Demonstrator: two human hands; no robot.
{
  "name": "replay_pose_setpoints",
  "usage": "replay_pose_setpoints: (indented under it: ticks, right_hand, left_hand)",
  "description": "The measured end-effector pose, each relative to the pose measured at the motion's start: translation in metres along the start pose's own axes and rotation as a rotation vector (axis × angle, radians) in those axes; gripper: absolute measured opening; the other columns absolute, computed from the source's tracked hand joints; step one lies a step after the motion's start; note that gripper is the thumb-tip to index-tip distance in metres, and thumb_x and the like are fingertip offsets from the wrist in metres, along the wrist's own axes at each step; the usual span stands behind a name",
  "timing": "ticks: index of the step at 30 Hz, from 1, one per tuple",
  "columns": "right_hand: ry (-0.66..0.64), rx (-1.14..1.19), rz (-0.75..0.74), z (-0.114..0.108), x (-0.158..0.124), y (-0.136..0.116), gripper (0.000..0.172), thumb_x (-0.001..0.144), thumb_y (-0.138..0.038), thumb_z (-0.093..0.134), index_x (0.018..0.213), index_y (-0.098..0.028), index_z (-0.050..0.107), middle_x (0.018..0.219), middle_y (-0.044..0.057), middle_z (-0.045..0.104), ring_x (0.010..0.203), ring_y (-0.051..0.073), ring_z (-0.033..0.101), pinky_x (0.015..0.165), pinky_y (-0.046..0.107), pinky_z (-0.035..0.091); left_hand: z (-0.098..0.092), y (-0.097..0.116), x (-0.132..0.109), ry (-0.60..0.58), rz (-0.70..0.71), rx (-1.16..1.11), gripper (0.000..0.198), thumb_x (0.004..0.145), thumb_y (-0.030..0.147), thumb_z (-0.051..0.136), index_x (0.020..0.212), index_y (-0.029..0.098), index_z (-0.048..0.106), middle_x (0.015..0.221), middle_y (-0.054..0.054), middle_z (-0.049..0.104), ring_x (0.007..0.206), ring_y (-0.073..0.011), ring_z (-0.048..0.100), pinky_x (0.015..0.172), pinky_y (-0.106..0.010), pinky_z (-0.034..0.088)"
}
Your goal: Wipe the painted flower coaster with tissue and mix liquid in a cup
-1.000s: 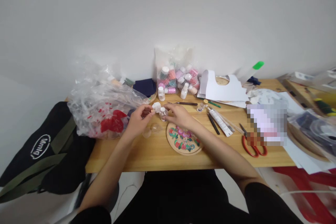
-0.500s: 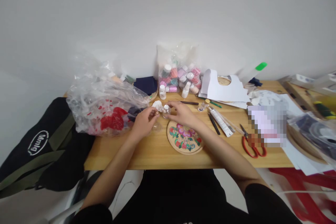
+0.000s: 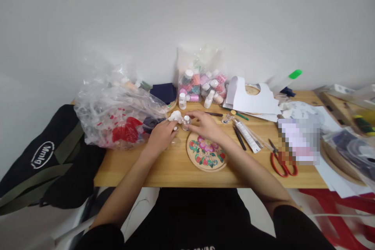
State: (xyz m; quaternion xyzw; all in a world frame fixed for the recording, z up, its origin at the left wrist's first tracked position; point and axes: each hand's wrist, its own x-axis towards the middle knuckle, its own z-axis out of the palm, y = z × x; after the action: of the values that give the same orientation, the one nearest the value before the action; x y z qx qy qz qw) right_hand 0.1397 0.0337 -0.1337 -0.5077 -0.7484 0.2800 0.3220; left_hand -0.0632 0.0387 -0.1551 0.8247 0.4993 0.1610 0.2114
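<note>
My right hand (image 3: 205, 126) is curled round a small clear jar (image 3: 186, 123) with a white top, thumb and fingers on either side of it. Just to the left, my left hand (image 3: 162, 136) is closed in a pinch at the table; a small pale round piece shows at its fingertips, too small to name. Beside those fingers lies a clear round piece (image 3: 175, 142), partly covered. A crumpled white tissue (image 3: 175, 116) sits behind the jar. Under my right wrist, a round wooden board with a painted flower design (image 3: 206, 158) rests on the table.
A crumpled plastic bag (image 3: 117, 113) fills the left side, with bags of small bottles (image 3: 215, 84) at the back. A glass vial (image 3: 228, 117), a white tube (image 3: 247, 136), a black pen (image 3: 239, 138) and red-handled scissors (image 3: 283, 162) lie right.
My left hand has lowered slightly toward the table, its fingers now more downward. My right hand stays at the jar, almost unmoved.
</note>
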Motion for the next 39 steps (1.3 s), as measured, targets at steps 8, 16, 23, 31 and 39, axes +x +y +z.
replay_pose_setpoints:
  ticks: [8, 16, 23, 31, 39]
  right_hand:
    - [0.055, 0.083, -0.087, -0.005, 0.002, -0.006, 0.013, 0.081, -0.016, 0.074, 0.094, -0.017, 0.074, 0.095, 0.006, 0.078, 0.086, 0.018, 0.071, 0.077, 0.028, 0.051]
    - [0.33, 0.111, -0.167, -0.034, -0.007, -0.052, 0.012, 0.085, -0.03, 0.07, 0.088, -0.018, 0.068, 0.075, 0.001, 0.069, 0.07, 0.014, 0.063, 0.065, 0.026, 0.048]
    - [0.29, 0.197, -0.212, -0.06, -0.02, -0.07, 0.013, 0.087, -0.03, 0.068, 0.097, -0.021, 0.068, 0.082, 0.0, 0.071, 0.073, 0.012, 0.064, 0.067, 0.025, 0.051]
    - [0.262, 0.208, -0.207, -0.079, -0.024, -0.067, 0.01, 0.085, -0.023, 0.072, 0.095, -0.023, 0.074, 0.082, -0.003, 0.075, 0.071, 0.009, 0.065, 0.067, 0.023, 0.052]
    - [0.294, 0.169, -0.212, -0.08, -0.025, -0.067, 0.003, 0.087, -0.022, 0.07, 0.088, -0.021, 0.072, 0.078, -0.003, 0.076, 0.07, 0.009, 0.068, 0.065, 0.02, 0.053]
  left_hand:
    - [-0.004, -0.006, 0.001, 0.122, 0.066, -0.15, 0.032, 0.083, 0.023, 0.067, 0.115, 0.018, 0.067, 0.116, -0.013, 0.073, 0.11, -0.0302, 0.066, 0.1, -0.048, 0.049]
    - [-0.007, 0.031, -0.003, 0.224, 0.13, -0.606, 0.05, 0.077, 0.052, 0.076, 0.11, 0.016, 0.067, 0.103, -0.011, 0.074, 0.095, -0.0252, 0.069, 0.087, -0.038, 0.054]
    - [-0.016, 0.066, -0.013, -0.093, 0.127, -1.389, 0.038, 0.073, 0.047, 0.083, 0.096, 0.018, 0.074, 0.083, -0.003, 0.074, 0.075, -0.0166, 0.069, 0.071, -0.027, 0.054]
    - [-0.014, 0.077, -0.021, -0.128, 0.071, -1.462, 0.041, 0.071, 0.047, 0.085, 0.097, 0.018, 0.073, 0.087, -0.004, 0.077, 0.079, -0.0169, 0.071, 0.074, -0.027, 0.054]
    - [-0.016, 0.082, -0.024, -0.109, 0.013, -1.389, 0.043, 0.071, 0.05, 0.083, 0.095, 0.016, 0.071, 0.087, -0.005, 0.077, 0.08, -0.0192, 0.071, 0.075, -0.03, 0.055]
